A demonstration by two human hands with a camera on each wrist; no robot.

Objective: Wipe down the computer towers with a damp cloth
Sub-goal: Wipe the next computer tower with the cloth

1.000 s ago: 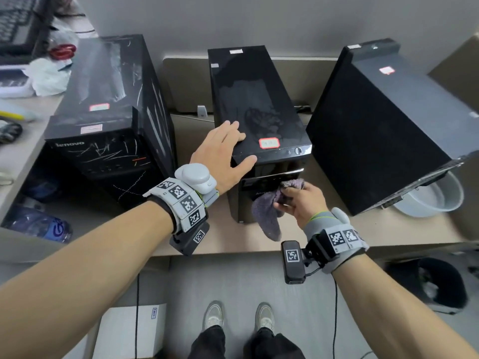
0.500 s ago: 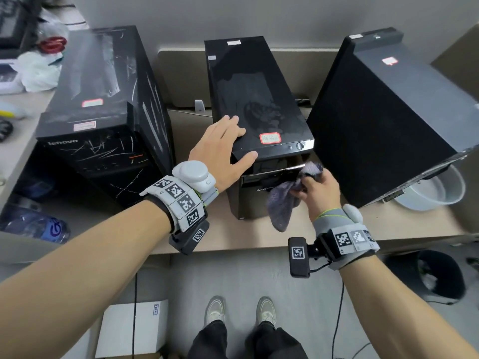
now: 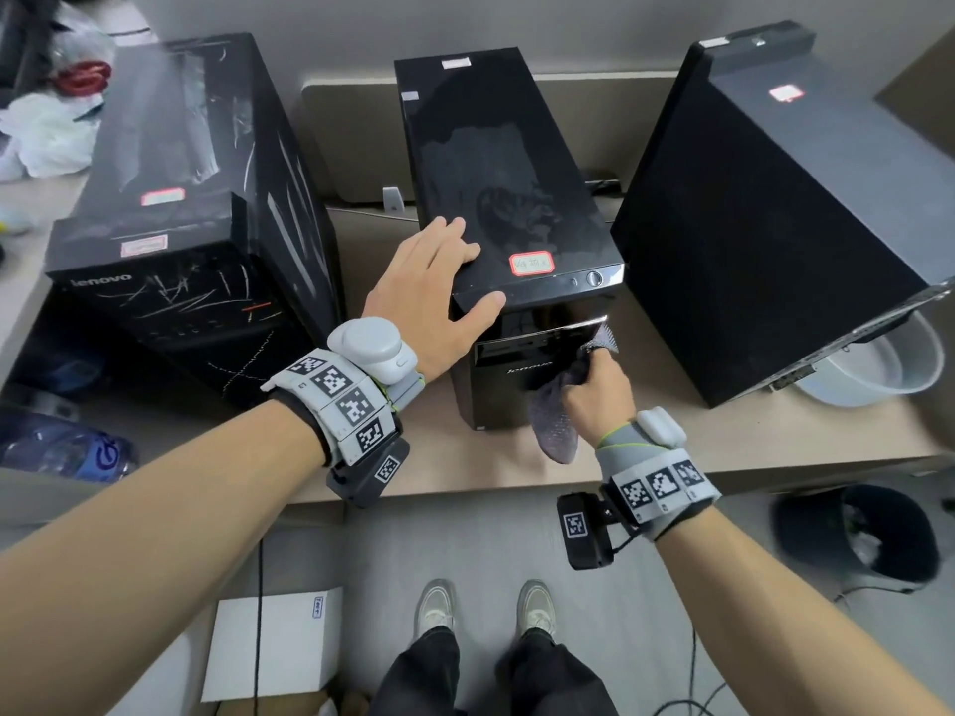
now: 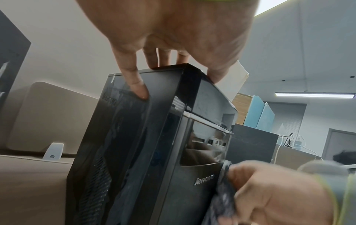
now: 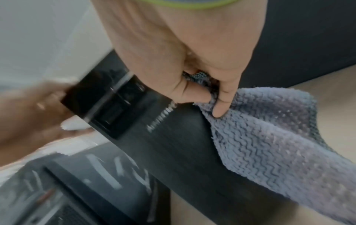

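Three black computer towers stand on the desk: a scratched left tower [image 3: 170, 240], a glossy middle tower [image 3: 496, 209] [image 4: 154, 137] [image 5: 173, 137] and a tilted right tower [image 3: 785, 214]. My left hand [image 3: 439, 286] [image 4: 169, 50] lies flat over the middle tower's front left top corner, fingers straight, thumb along the front edge. My right hand [image 3: 594, 390] [image 5: 202, 85] grips a grey-purple cloth [image 3: 555, 421] [image 5: 279, 137] [image 4: 223, 193] and presses it against the right side of that tower's front panel, beside its logo. The cloth's loose end hangs down.
A pale basin [image 3: 878, 364] sits under the tilted right tower. A water bottle [image 3: 67, 447] lies at the left desk edge, with plastic bags [image 3: 46, 131] behind the left tower. On the floor are a black bin [image 3: 858, 540], a white box [image 3: 268, 643] and cables.
My right hand has carried the cloth from the middle of the front panel up and right to its right edge. The left hand has stayed on the tower's top.
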